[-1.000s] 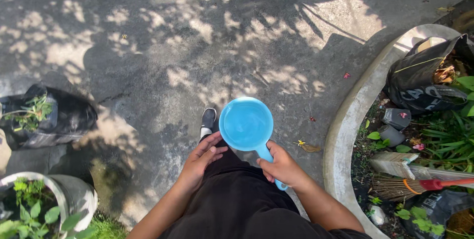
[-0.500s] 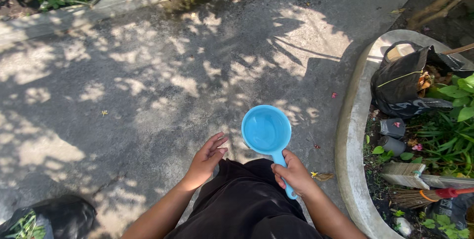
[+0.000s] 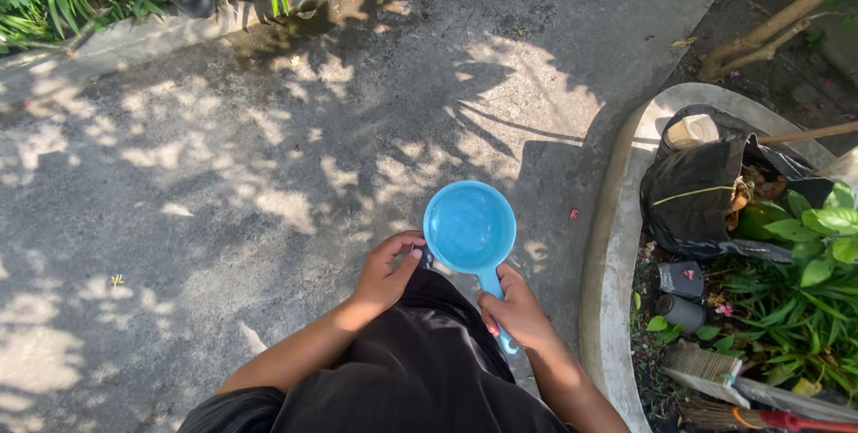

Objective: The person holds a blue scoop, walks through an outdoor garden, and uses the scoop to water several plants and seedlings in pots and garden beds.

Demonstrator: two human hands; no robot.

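While my right hand [image 3: 518, 312] kept its fingers closed around the blue dipper [image 3: 471, 233] handle, bowl pointing away over the pavement [image 3: 223, 174], my left hand [image 3: 386, 272] curled loosely beside its rim.

A garden yard: concrete path [image 3: 268, 174], curbed planter bed [image 3: 608, 245], broom [image 3: 760, 417].

From my remote seat I saw one package: a crumpled black plastic bag [image 3: 693, 201] with pale printing, lying open inside the curved concrete planter [image 3: 603, 254] at right, among green leaves.
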